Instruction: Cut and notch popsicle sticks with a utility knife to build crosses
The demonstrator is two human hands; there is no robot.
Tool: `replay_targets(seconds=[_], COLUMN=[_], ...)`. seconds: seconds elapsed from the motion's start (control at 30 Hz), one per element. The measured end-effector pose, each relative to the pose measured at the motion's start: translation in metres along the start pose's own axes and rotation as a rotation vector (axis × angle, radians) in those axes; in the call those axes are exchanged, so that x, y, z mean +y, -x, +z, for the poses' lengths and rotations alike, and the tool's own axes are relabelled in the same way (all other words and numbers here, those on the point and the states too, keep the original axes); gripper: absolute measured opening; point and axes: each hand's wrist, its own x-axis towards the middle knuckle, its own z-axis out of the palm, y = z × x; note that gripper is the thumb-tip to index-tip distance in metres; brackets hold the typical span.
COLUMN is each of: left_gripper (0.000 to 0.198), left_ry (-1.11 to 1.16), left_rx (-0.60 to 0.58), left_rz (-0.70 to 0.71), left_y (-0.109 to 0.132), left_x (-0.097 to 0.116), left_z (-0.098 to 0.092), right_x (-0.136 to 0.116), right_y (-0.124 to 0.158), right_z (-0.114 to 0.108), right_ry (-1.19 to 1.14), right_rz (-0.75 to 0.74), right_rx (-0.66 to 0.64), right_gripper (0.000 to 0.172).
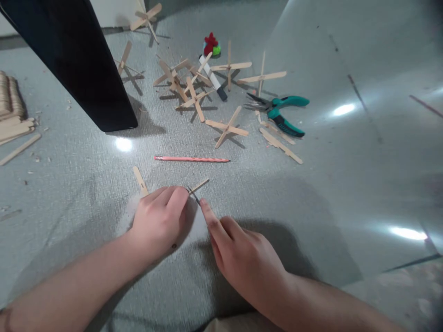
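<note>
My left hand (161, 219) is closed, fingers curled down over a wooden craft stick (200, 186) whose end sticks out to the right. My right hand (247, 258) grips a craft knife (194, 196), index finger stretched along its thin dark blade. The blade's tip touches or crosses the stick beside my left fingers; its handle is hidden in my palm. Another craft stick (139, 178) with a small dark slot pokes out beyond my left knuckles, partly covered by the hand. Just beyond both hands lies a pink pencil (192, 159).
Crossed craft-stick pieces (227, 128) stand scattered at the back, with a white marker (213, 78) and a red-green trinket (211, 44). Teal-handled pliers (277, 110) and split sticks (281, 145) lie right. A tall black object (76, 60) and stacked sticks (12, 103) are left.
</note>
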Motion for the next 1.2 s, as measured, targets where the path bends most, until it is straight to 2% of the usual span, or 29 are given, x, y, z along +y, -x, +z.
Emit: replay_targets(seconds=[0.27,0.47,0.83,0.93,1.1,1.2], left_gripper=[0.025,0.025,0.026,0.025,0.026,0.027], left_ry=[0.088,0.115,0.085,0.082,0.080,0.080], left_rx=[-0.030,-0.031,-0.028,-0.021,0.020,0.028], left_rz=[0.068,0.055,0.040,0.043,0.058,0.065], left_y=[-0.005,-0.009,-0.009,-0.010,-0.010,-0.011], left_x=[-0.001,0.000,0.000,0.001,0.001,0.003], left_z=[0.002,0.002,0.004,0.005,0.005,0.005], right_x=[-0.001,0.000,0.006,0.003,-0.001,0.000], right_y=[0.002,-0.003,-0.004,-0.007,-0.015,-0.020], right_z=[0.000,-0.006,0.003,-0.002,-0.021,-0.031], right_ry=[0.052,0.060,0.062,0.100,0.128,0.106], right_rz=[-0.012,-0.005,-0.019,0.004,0.065,0.066], right_rx=[-0.004,0.005,0.035,-0.053,-0.272,-0.347], right_gripper=[0.063,0.061,0.056,0.063,0.079,0.083])
